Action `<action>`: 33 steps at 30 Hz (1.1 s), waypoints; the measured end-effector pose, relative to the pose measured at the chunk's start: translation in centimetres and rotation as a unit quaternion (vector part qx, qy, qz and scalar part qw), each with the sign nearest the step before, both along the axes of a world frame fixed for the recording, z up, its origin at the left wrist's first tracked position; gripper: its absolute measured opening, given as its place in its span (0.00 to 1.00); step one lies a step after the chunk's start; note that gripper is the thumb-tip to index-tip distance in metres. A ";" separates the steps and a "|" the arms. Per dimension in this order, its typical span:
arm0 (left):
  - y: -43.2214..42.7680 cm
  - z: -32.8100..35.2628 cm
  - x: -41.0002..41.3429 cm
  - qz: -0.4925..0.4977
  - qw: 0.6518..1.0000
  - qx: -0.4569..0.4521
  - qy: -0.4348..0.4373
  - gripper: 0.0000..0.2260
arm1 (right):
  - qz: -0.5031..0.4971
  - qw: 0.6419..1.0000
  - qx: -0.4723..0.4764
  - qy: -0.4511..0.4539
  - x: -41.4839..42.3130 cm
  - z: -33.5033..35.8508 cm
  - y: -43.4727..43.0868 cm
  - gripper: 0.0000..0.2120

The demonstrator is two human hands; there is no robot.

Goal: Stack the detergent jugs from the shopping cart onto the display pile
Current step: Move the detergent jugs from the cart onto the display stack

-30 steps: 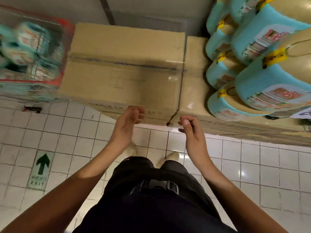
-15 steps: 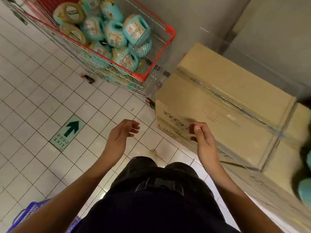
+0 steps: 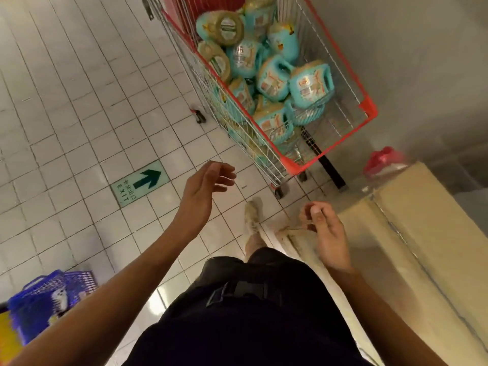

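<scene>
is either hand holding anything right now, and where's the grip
Nothing is held: the left hand and right hand are both empty, short of the detergent jugs in the shopping cart.

The detergent jugs (image 3: pixel 272 83), turquoise with tan caps and picture labels, lay heaped at all angles in the wire shopping cart (image 3: pixel 368 108) with its red rim. The cart stood just ahead of the left hand (image 3: pixel 203 191) and right hand (image 3: pixel 327 233), touching neither.
</scene>
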State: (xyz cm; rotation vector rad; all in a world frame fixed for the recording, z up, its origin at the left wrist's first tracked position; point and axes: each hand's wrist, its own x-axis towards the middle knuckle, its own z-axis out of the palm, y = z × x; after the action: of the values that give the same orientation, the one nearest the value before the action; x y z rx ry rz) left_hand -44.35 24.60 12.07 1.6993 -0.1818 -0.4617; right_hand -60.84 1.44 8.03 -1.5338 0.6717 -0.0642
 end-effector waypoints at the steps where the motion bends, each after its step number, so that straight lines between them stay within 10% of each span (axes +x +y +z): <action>1: -0.1 -0.1 1.1 0.005 1.000 0.011 0.002 0.24 | 0.000 1.000 0.000 -0.003 1.6 -0.2 -0.6 0.09; 16: 0.9 -1.7 19.9 0.063 0.994 0.089 0.032 0.21 | 0.070 0.997 -0.020 -0.005 31.4 0.4 -7.0 0.17; 33: -3.4 -4.1 51.0 -0.139 0.987 0.070 0.045 0.21 | -0.069 0.996 -0.001 0.059 49.7 -0.7 -1.5 0.20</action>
State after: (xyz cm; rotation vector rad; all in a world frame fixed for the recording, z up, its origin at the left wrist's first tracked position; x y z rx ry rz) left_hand 6.62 21.21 7.98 1.7934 -0.3294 -0.7740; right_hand -11.09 -0.03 7.35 -1.4997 0.8723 -0.0782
